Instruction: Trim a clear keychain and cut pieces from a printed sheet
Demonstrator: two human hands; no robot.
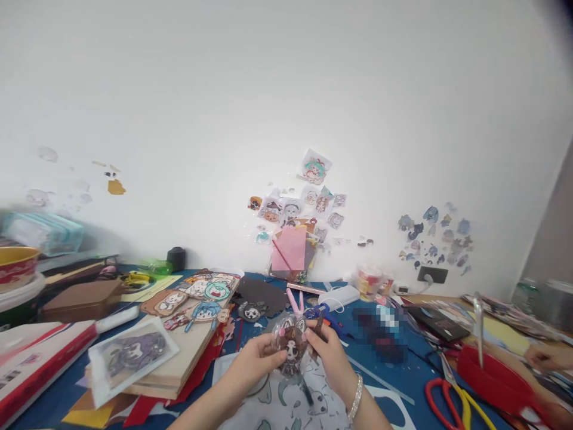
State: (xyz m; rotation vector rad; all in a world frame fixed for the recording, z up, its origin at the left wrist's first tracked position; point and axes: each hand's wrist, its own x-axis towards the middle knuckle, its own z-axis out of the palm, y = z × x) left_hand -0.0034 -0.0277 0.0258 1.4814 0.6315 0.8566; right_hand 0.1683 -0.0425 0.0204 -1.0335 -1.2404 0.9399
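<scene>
Between my two hands is a cartoon cutout (293,352) with brown hair and a pale face, wrapped in shiny clear film. My left hand (259,356) pinches its left side, the thumb lying across the front. On the right edge, my right hand (332,356) closes with thumb and fingers; a dark brown strip (319,327) shows by its fingertips, and I cannot tell whether it is part of the cutout. Below lies a white sheet (273,412) printed with cartoon drawings. Pink-handled scissors (295,300) lie just beyond the cutout.
At left, a purple cutout in a clear sleeve (134,355) rests over a book stack (179,373) bearing several cartoon cutouts. Red and yellow scissors (447,394) lie at right near a red holder (492,376). Another person's hand (548,356) is at far right. Stickers cover parts of the wall.
</scene>
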